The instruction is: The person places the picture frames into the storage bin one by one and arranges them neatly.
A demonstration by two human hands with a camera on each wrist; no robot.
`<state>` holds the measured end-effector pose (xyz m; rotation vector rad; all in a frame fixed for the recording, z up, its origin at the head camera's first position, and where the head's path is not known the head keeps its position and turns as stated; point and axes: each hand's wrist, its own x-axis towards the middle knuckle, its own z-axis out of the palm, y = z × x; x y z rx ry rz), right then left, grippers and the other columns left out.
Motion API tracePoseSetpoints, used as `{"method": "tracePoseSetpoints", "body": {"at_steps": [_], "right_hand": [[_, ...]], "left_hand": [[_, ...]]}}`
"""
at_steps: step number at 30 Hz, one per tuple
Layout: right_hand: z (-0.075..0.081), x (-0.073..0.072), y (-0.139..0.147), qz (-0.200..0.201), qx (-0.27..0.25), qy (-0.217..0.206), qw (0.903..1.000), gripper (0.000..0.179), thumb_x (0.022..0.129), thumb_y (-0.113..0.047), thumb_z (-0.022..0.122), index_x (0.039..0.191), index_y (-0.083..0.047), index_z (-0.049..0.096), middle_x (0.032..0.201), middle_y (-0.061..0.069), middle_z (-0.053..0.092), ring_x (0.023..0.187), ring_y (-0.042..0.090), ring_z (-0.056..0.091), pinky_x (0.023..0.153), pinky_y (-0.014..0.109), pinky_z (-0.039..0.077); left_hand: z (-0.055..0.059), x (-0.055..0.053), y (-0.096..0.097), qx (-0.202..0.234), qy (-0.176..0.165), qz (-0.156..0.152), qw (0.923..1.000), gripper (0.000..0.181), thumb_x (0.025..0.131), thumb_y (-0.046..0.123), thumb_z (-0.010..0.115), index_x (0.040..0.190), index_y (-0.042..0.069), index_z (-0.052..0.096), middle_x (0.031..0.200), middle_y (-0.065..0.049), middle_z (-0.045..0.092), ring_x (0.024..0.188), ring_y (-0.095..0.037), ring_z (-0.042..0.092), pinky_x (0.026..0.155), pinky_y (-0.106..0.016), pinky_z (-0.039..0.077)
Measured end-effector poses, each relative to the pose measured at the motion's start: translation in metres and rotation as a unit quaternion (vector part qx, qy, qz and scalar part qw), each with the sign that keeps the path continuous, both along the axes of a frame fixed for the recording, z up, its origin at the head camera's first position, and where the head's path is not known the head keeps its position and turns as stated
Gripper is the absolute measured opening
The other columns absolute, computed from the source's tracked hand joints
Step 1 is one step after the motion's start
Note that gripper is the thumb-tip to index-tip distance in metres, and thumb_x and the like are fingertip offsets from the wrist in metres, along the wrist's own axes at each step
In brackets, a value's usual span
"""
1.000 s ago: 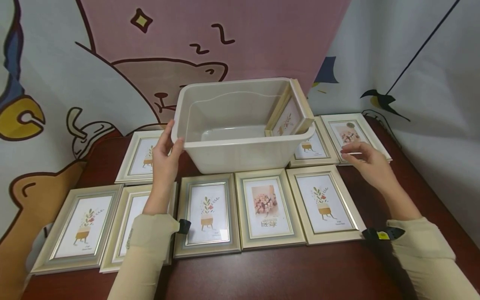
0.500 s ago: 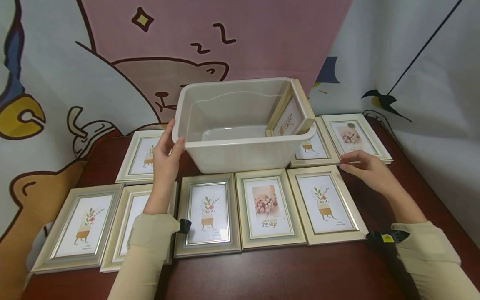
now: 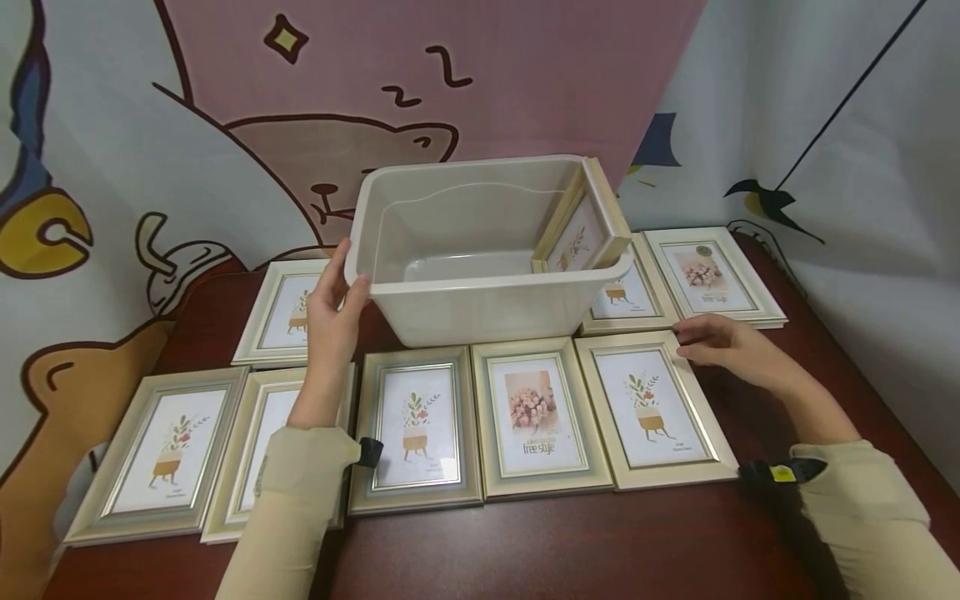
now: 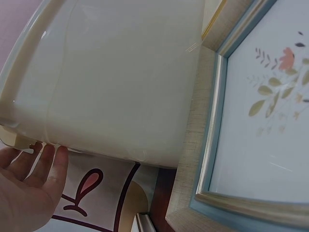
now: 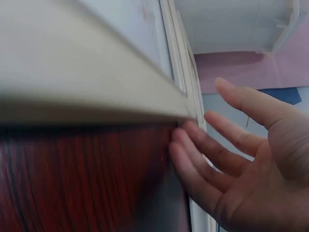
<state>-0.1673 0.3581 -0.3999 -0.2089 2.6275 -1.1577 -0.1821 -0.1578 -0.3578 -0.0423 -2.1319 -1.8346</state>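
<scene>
1. Since the earlier frames, our right hand [image 3: 731, 346] has moved from over the white frame [image 3: 705, 271] at the far right, nearer to us, to the back corner of the gold-edged frame [image 3: 648, 408].
2. Its fingers are loosely bent, with the thumb well apart and no grip formed; we see fingertips right at that corner but cannot tell whether they press it.
3. The gold-edged frame lies flat, face up, at the right end of the near row.
4. Our left hand [image 3: 333, 304] holds the near left corner of the cream bin [image 3: 480, 317], thumb against the front and fingers along the left side, just below the rim.
5. Inside the bin, we see one wooden frame [image 3: 581, 233] tilted against the right end wall, its top reaching the rim.
6. Beside the gold-edged frame lies the pink-flower frame [image 3: 540, 417], then the silver frame [image 3: 415, 429], all on the dark red table [image 3: 555, 550].
</scene>
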Motion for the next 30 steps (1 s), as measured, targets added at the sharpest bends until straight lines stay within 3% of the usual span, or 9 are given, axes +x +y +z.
{"method": "tracePoseSetpoints", "body": {"at_steps": [6, 16, 30], "right_hand": [[-0.005, -0.002, 0.006, 0.026, -0.017, -0.024, 0.9992, 0.053, 0.095, -0.016, 0.066, 0.139, 0.005, 0.047, 0.122, 0.023, 0.057, 0.092, -0.001, 0.060, 0.078, 0.019, 0.057], [-0.014, -0.006, 0.009, 0.039, -0.009, 0.023, 0.9989, 0.057, 0.086, -0.006, 0.074, 0.135, 0.006, 0.048, 0.096, 0.010, 0.063, 0.078, 0.005, 0.062, 0.068, 0.019, 0.052], [-0.008, -0.005, 0.004, 0.056, -0.006, -0.015, 0.9983, 0.071, 0.081, -0.007, 0.079, 0.140, 0.005, 0.041, 0.099, 0.015, 0.058, 0.079, 0.008, 0.058, 0.067, 0.022, 0.054]], "left_hand": [[-0.001, -0.001, 0.000, 0.000, -0.004, 0.005, 1.0000, 0.056, 0.098, 0.020, 0.054, 0.153, 0.021, 0.042, 0.155, -0.004, 0.045, 0.133, -0.024, 0.052, 0.100, -0.024, 0.053], [-0.001, 0.000, 0.000, -0.014, 0.012, 0.007, 0.9998, 0.057, 0.097, 0.021, 0.055, 0.153, 0.022, 0.042, 0.156, -0.001, 0.045, 0.133, -0.024, 0.053, 0.100, -0.019, 0.051], [-0.001, 0.001, 0.000, -0.003, 0.010, 0.005, 0.9999, 0.057, 0.097, 0.021, 0.056, 0.152, 0.023, 0.042, 0.157, 0.001, 0.044, 0.133, -0.022, 0.052, 0.099, -0.016, 0.051]]}}
